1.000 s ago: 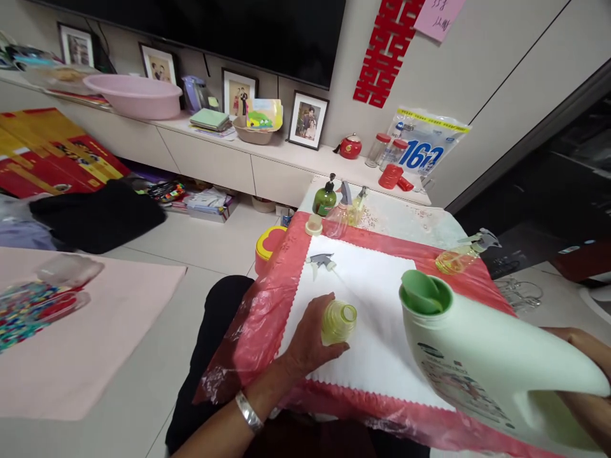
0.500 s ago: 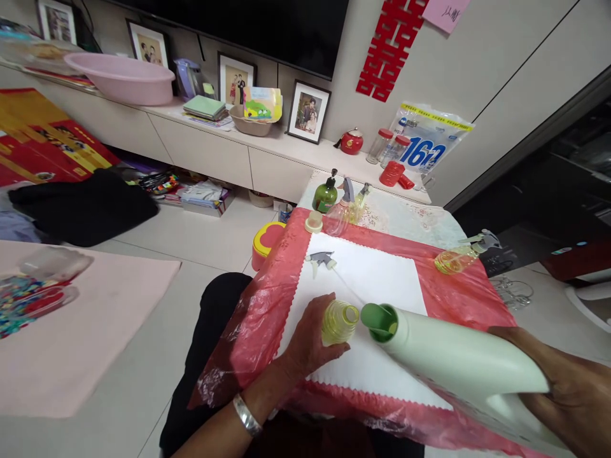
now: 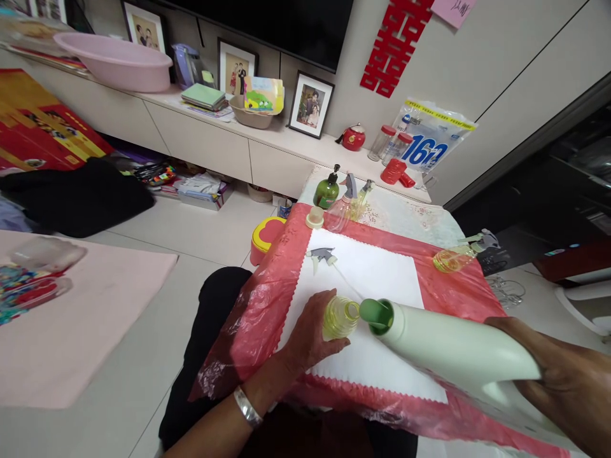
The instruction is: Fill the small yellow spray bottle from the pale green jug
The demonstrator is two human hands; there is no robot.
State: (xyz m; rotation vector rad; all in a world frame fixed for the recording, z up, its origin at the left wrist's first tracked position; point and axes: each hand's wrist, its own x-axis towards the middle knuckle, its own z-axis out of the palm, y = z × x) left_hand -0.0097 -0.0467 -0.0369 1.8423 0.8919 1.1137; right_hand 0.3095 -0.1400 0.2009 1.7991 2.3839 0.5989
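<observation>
Beyond my grip the white cloth lies bare, open for passing, up to the loose spray head. Farther off, the green pump bottle and spray bottles block the surface's far edge; another spray bottle lies far right.

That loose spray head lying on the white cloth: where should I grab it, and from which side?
Take the spray head by its grey body, coming from above. It lies flat on the white cloth, its thin dip tube trailing toward the small bottle in the left hand, so avoid the tube side.
</observation>
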